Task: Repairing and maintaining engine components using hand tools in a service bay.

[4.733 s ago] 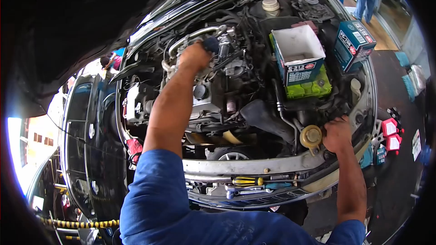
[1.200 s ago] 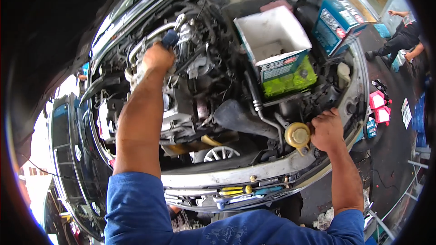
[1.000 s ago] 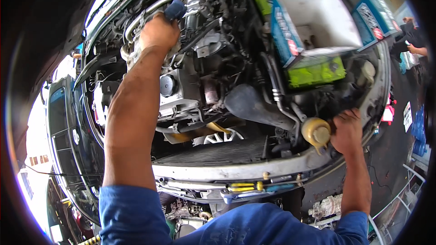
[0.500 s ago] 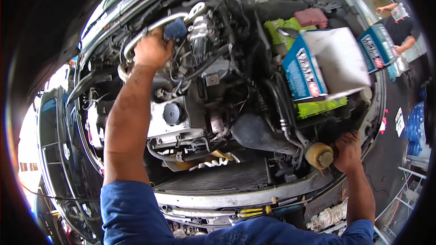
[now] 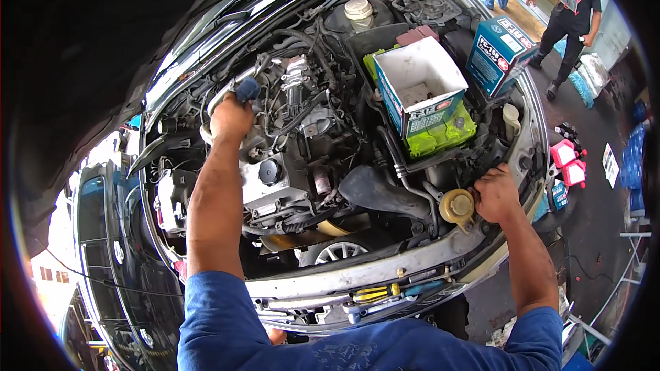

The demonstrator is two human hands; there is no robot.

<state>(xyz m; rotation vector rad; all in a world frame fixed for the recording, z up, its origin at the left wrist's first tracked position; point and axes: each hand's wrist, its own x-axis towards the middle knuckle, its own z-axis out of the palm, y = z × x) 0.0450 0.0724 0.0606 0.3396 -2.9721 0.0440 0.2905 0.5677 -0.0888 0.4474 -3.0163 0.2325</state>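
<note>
My left hand [image 5: 232, 118] is closed at the far left of the engine [image 5: 292, 182], beside a pale curved metal pipe [image 5: 214, 99]. A dark blue, soft-looking piece [image 5: 247, 89] sticks out past its thumb side; its exact kind does not show. At the front right of the engine bay, my right hand [image 5: 496, 192] is curled against the bay's edge, with its fingertips hidden. Just left of it is a round yellow cap [image 5: 456, 206]. The black oil filler cap [image 5: 270, 172] lies below my left hand.
An open-topped blue and white carton [image 5: 421, 75] stands on a lime-green battery [image 5: 443, 130]. Another blue carton [image 5: 500, 55] sits on the right fender. Yellow-handled pliers [image 5: 376, 293] and other tools lie along the front. A person in black [image 5: 569, 7] stands at the far right.
My view has shifted, so the engine bay appears lower and more of the people and floor shows. Both hands keep about the same places on the car, the blue piece still at my left hand.
</note>
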